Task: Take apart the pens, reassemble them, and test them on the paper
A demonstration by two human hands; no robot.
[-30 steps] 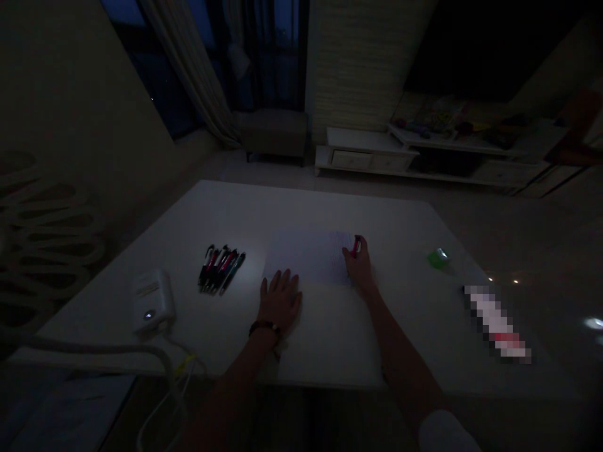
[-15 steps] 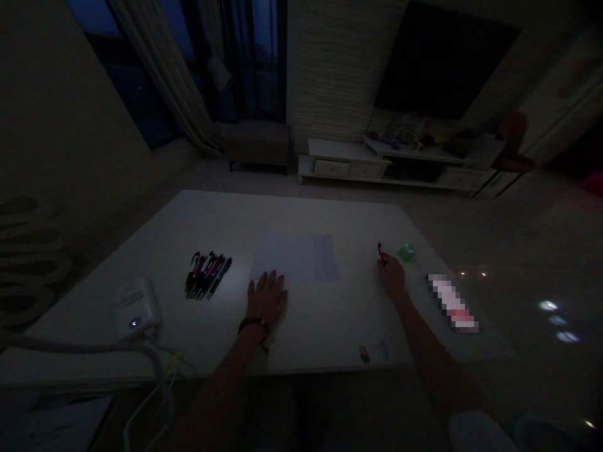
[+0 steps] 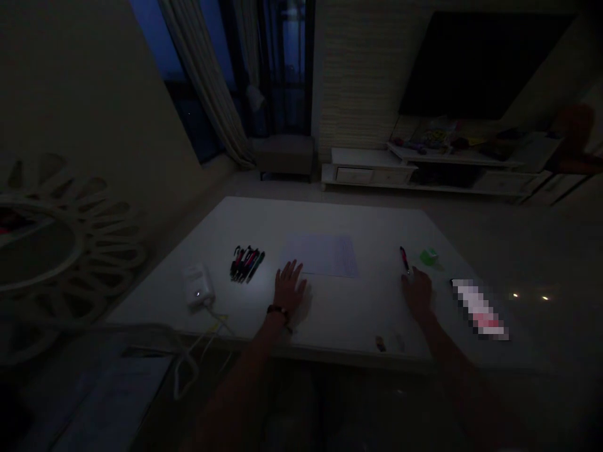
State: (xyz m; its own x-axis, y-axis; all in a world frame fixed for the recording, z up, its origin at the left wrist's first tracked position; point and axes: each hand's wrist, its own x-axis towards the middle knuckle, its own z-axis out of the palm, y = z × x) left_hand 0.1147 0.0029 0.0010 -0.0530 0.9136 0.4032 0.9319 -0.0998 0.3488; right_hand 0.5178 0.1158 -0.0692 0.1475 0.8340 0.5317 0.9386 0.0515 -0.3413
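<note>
R hand [image 3: 417, 292]: fingers part-curled, empty; pen [image 3: 404, 259] just ahead, light, slim, slick, take mid-barrel. L hand [image 3: 288, 290]: fingers spread, open, paper sheet [image 3: 320, 255] just beyond.

A slim dark pen [image 3: 404, 258] with red grip, angled, beside a flat paper sheet [image 3: 323, 254]

Sunburst mirror [image 3: 56, 245], white TV console [image 3: 367, 166]

Head-worn camera, forward and downward
</note>
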